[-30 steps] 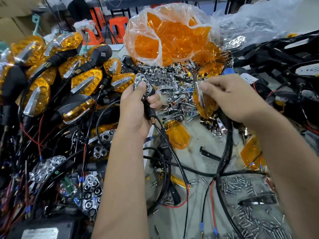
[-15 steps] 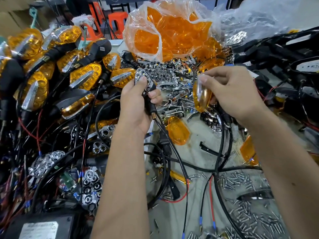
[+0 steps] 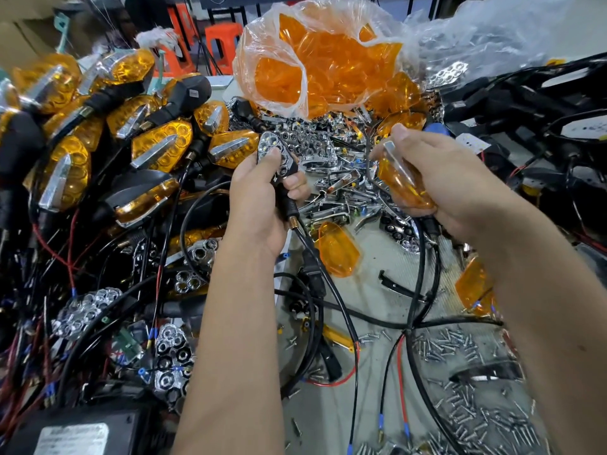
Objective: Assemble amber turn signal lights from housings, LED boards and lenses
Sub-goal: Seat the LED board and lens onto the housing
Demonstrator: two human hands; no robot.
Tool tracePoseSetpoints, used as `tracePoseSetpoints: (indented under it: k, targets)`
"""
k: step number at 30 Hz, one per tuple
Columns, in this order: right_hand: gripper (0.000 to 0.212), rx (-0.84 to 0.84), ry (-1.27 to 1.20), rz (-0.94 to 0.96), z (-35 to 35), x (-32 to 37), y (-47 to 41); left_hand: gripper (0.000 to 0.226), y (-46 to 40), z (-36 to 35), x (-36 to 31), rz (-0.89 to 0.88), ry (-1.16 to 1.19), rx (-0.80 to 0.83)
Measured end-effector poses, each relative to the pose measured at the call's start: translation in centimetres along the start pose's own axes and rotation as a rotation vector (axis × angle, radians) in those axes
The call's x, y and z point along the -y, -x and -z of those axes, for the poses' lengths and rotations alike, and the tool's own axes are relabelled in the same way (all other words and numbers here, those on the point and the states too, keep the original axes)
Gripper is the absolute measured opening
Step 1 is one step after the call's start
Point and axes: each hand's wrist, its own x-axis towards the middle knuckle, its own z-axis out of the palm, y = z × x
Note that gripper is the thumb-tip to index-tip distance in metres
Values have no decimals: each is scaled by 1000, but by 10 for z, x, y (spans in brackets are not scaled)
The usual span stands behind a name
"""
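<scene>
My left hand [image 3: 262, 198] grips a black turn signal housing [image 3: 279, 159] by its stem, its chrome reflector with LEDs facing up and its black cable trailing down over the table. My right hand [image 3: 443, 178] holds an amber lens [image 3: 402, 182] with a chrome strip along its top, a short way to the right of the housing. The two parts are apart. A loose amber lens [image 3: 338, 251] lies on the table between my forearms.
Finished amber lights [image 3: 157, 146] are piled at the left. A plastic bag of amber lenses [image 3: 315, 60] stands at the back, chrome trims [image 3: 335, 188] heaped before it. Several screws [image 3: 460, 349] are scattered at the lower right. Black housings and cables [image 3: 542, 103] fill the right.
My right hand has turned the amber lens and brought it slightly lower, towards me. My left hand keeps the housing in much the same place.
</scene>
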Motion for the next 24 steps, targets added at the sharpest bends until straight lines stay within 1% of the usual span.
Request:
tracePoseSetpoints:
  k: [2, 5, 7, 10, 12, 13, 15, 18, 19, 21, 24]
  targets:
    - [38, 47, 61, -28, 0, -1, 1, 10, 0, 0, 0, 0, 2, 1]
    - [24, 92, 202, -37, 4, -1, 3, 9, 1, 1, 1, -1, -7, 5]
    - [18, 133, 202, -39, 5, -1, 3, 8, 1, 0, 1, 2, -17, 3]
    - [26, 225, 180, 10, 7, -2, 5, 9, 2, -2, 2, 6, -16, 0]
    - [34, 243, 199, 75, 9, -1, 6, 11, 2, -4, 3, 8, -20, 2]
    - [34, 213, 202, 114, 10, -1, 5, 11, 2, -6, 4, 7, -32, 7]
    - [29, 85, 163, 185, 14, -1, 2, 9, 3, -11, 7, 11, -66, 31]
    - [26, -76, -12, 221, 24, 0, -2, 4, 6, -20, 15, 27, -105, 67]
    - [25, -122, -50, 249, 27, 0, -3, 9, 7, -22, 17, 31, -116, 73]
    - [22, -244, -65, 290, 36, -1, -3, 17, 9, -25, 20, 40, -116, 78]
    - [20, -374, -27, 266, 46, -3, -2, 10, 9, -27, 21, 59, -91, 80]
